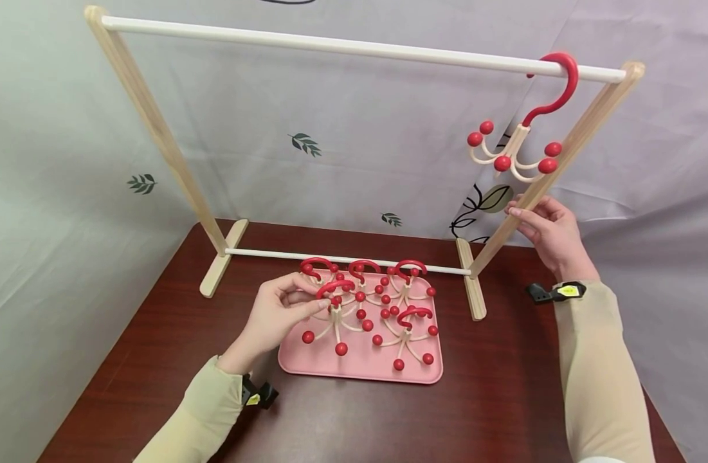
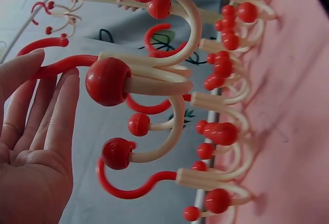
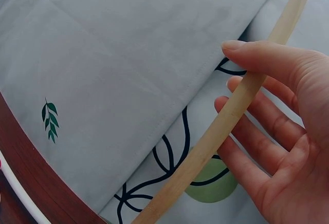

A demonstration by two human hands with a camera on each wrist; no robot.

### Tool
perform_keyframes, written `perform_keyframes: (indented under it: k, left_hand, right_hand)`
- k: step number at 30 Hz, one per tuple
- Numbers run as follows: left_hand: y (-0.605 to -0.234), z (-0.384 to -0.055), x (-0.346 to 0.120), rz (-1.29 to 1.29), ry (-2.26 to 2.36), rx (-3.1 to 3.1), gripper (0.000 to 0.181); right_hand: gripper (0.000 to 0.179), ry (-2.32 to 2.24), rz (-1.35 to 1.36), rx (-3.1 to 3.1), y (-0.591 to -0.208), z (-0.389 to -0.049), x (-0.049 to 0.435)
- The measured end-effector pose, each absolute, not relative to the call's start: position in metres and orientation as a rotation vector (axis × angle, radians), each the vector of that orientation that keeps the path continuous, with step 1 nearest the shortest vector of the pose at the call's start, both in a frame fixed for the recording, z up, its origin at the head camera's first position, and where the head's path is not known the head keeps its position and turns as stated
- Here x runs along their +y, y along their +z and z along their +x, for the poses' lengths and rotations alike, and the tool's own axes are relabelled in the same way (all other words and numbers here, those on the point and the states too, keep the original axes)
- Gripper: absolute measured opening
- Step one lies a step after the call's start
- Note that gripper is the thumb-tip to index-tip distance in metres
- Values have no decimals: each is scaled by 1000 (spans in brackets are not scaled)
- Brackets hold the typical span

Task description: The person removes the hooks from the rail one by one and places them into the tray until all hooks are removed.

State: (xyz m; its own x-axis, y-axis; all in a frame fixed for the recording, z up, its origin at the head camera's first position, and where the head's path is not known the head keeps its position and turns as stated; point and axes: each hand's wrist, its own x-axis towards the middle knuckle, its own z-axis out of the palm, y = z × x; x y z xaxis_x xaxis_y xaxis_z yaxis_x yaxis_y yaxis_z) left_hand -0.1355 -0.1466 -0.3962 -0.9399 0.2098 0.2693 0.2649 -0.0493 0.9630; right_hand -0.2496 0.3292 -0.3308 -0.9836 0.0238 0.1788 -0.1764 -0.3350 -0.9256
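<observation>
My left hand (image 1: 274, 313) pinches the red hook of a pale, several-armed hook hanger (image 2: 154, 82) with red ball tips. That hanger is upright above the front left of a pink tray (image 1: 359, 374). Several like it stand on the tray, among them a front-right hanger (image 1: 406, 337). My right hand (image 1: 556, 239) holds the right wooden post (image 3: 226, 116) of a hanging rack, thumb on the near side and fingers behind. Above that hand, another hanger (image 1: 518, 145) hangs by its red hook from the right end of the white top rod (image 1: 330, 44).
The rack stands at the back of the dark red-brown table (image 1: 481, 399). Its left post (image 1: 157, 128) and the wooden feet (image 1: 472, 283) flank a low white bar (image 1: 272, 255) behind the tray. A pale leaf-patterned cloth (image 1: 342, 173) hangs close behind.
</observation>
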Motion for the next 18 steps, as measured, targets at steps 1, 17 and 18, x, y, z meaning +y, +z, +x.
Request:
perform_keyframes:
  k: [1,17,18]
  left_hand:
    - [-399,-135,-146,-547,-2198,-2134,20]
    - [-423,-132,-135,-598,-2309,-2205,21]
    - [-424,-132,-134,-595,-2309,-2216,21]
  right_hand:
    - [29,2466,204,-1729,-331,-250,329]
    - [26,2459,205,-1731,-330,-249,329]
    - [26,2460,205,-1730,-330,-249,329]
